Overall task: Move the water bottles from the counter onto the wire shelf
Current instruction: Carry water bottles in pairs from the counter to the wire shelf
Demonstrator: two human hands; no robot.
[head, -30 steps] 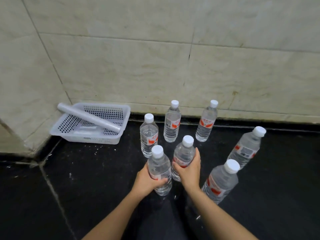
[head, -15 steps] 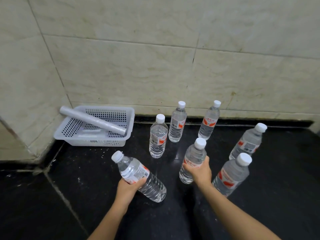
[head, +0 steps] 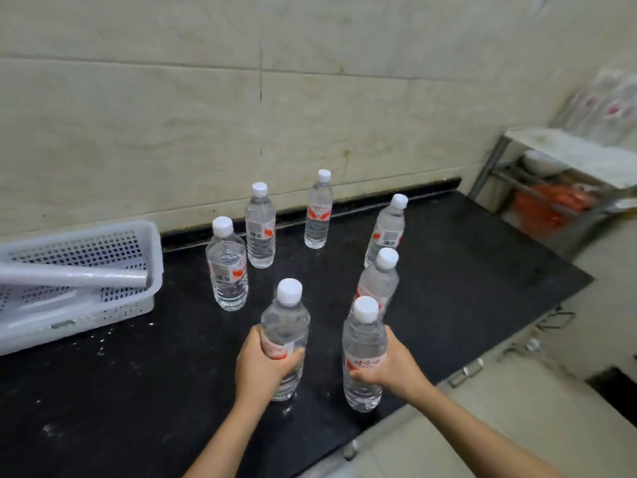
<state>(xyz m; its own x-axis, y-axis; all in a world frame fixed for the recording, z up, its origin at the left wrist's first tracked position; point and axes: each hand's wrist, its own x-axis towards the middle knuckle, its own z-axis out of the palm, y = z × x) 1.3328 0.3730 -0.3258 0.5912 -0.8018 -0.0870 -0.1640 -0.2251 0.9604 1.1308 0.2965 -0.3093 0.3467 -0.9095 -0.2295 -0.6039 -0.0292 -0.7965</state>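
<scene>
Left hand [head: 262, 369] gripping clear bottle [head: 286, 322], white cap [head: 289, 290]

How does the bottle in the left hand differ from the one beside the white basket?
The held bottle is gripped by the left hand; the bottle beside the basket stands untouched. The held bottle is nearer the camera, the other farther back. Both upright, clear, white-capped.

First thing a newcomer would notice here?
Two water bottles held upright at the black counter's front: one in the left-hand grip, one in the right-hand grip. Five more stand behind them; a white perforated basket holding a grey roll sits at the left.
</scene>
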